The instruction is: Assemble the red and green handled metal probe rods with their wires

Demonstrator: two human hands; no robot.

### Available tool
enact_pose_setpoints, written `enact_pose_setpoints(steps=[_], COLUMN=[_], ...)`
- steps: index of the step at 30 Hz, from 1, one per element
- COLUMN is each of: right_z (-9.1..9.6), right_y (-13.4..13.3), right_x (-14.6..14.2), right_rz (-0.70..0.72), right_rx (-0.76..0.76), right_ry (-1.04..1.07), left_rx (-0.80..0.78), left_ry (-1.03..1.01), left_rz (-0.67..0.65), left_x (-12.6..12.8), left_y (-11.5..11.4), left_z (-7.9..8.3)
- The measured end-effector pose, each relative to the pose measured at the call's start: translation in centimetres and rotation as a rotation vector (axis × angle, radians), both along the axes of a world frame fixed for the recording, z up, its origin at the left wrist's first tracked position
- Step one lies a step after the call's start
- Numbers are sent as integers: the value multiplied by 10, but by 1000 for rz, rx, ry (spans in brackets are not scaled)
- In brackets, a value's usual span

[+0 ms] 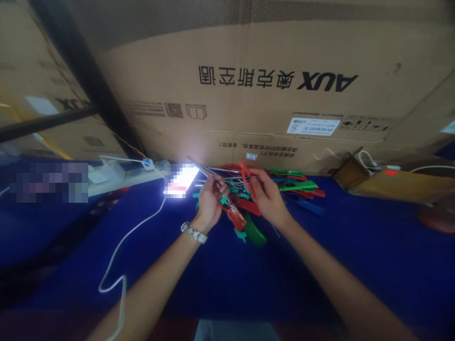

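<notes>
My left hand, with a watch or bracelet at its wrist, is closed round a tool with a thin dark metal shaft that points up and left. A red handle-like part shows below those fingers; I cannot tell whether it belongs to the same tool. Just to the right, my right hand pinches a curved red plastic piece. Under and around both hands lies a pile of red and green plastic handles, among them a green one, with metal rods and small teal parts.
A lit phone with a white cable lies left of the pile on the blue cloth. Behind stands a large cardboard box. More green handles and an open brown box are to the right.
</notes>
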State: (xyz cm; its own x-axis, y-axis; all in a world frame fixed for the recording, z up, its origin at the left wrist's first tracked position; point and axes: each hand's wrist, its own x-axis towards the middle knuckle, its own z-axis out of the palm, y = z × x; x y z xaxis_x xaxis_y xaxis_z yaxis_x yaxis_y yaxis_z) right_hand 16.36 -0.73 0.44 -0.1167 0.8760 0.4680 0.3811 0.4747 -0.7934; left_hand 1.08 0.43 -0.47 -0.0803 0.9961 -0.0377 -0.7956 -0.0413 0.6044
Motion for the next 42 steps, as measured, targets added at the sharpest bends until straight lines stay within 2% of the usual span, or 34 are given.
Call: enact_pose_setpoints(steps=[4, 8, 13, 16, 19, 24, 29, 33, 35, 39, 42], right_z=[-10, -11, -20, -26, -28, -28, -26, -25, -25, -27, -26], right_y=[-28, -40, -34, -32, -33, -36, -38, -40, -40, -41, -41], right_x=[-22, -34, -42, -45, -45, -46, -45, -41, -39, -36, -34], right_rz=[-1, -37, -102, -138, -202, -157, -183, -240, -269, -280, -277], right_rx=[-19, -20, 117, 149, 140, 56, 55, 96, 138, 217, 231], right_ry=[-112, -294, -262, -259, -313, -262, -381, -501, -524, -526, -522], left_rx=[-51, -39, 20, 26, 47, 79, 137, 159, 161, 220, 239], left_ry=[75, 127, 146, 153, 179, 207, 273, 341, 379, 480, 494], left_rz=[32, 42, -10, -13, 2, 7, -61, -134, -116, 30, 18], left_x=[0, 0, 2, 1, 0, -2, -4, -15, -22, -34, -38], left_y=[0, -2, -4, -4, -3, -5, -8, -6, -2, 5, 6], left_z=[0, 1, 1, 1, 0, 1, 4, 6, 6, 4, 5])
